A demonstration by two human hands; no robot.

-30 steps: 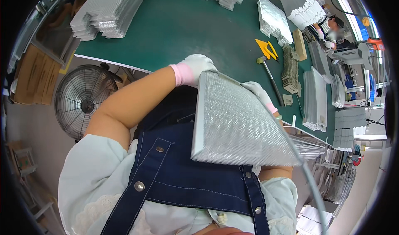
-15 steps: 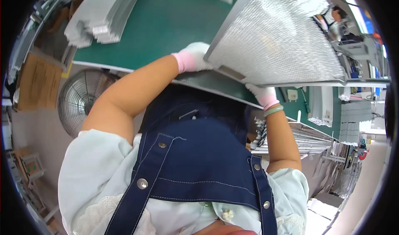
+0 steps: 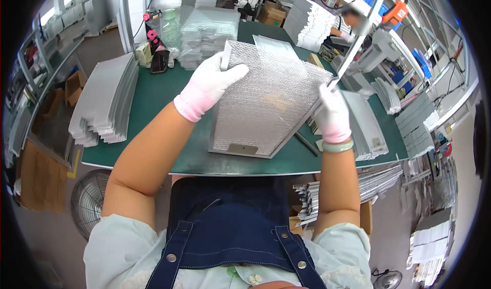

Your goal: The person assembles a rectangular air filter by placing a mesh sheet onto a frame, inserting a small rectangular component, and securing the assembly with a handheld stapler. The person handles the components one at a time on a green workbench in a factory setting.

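Note:
My left hand [image 3: 208, 87], in a white glove with a pink cuff, grips the upper left edge of a silver mesh filter panel [image 3: 266, 100], its thumb on the mesh. The panel leans over the green table, its near end by the front edge. Along that near end runs a metal frame with a small grey plate [image 3: 243, 149]. My right hand [image 3: 333, 112], gloved alike and slightly blurred, closes around a long silver frame strip [image 3: 355, 43] at the panel's right corner. The strip juts up and away beyond the mesh; where it joins the panel is hidden by that hand.
Grey metal strips lie stacked [image 3: 105, 100] on the left of the green table [image 3: 161, 135]. Bubble-wrapped stacks [image 3: 207, 33] and a phone [image 3: 159, 61] sit behind. Flat panels [image 3: 363, 128] lie at right. A floor fan [image 3: 92, 202] stands lower left; a co-worker [image 3: 348, 26] is beyond.
The panel has swung from the upper right to in front of me, over the table. My left hand has moved from its lower corner to its upper left edge; my right hand has risen to the strip.

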